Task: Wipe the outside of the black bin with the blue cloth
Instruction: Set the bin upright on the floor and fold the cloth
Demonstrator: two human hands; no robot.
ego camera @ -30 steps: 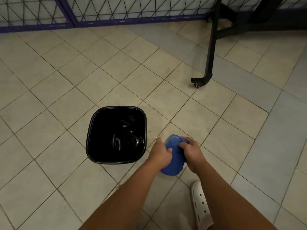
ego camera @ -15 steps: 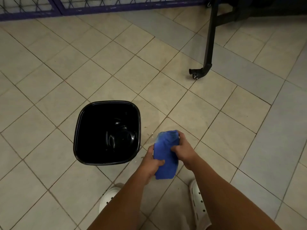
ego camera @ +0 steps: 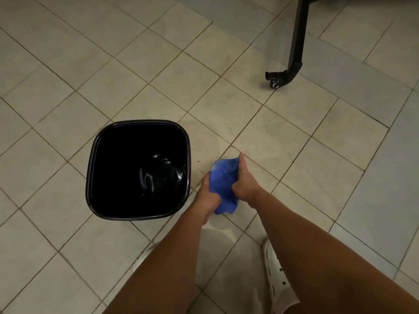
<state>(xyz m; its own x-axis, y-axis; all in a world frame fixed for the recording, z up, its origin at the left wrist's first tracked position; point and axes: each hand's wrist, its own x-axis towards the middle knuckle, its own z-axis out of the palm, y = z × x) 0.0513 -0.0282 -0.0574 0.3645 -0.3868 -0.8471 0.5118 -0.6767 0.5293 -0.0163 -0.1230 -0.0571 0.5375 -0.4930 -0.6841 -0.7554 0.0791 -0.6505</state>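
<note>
Both hands are on the blue cloth point(ego camera: 223, 184) just right of centre: left hand point(ego camera: 209, 200) gripping the lower end, right hand point(ego camera: 243, 182) clutching the top, beside the black bin point(ego camera: 140, 121) standing centre-left. Nothing steadies that bin, so a hard first swipe could skid or tip it.

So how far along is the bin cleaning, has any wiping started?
Done: the blue cloth is picked up. In hand: the left hand and right hand both grip it, bunched, beside the black bin. Left: apparently all the wiping; the cloth is not touching the bin's outside yet.
</note>
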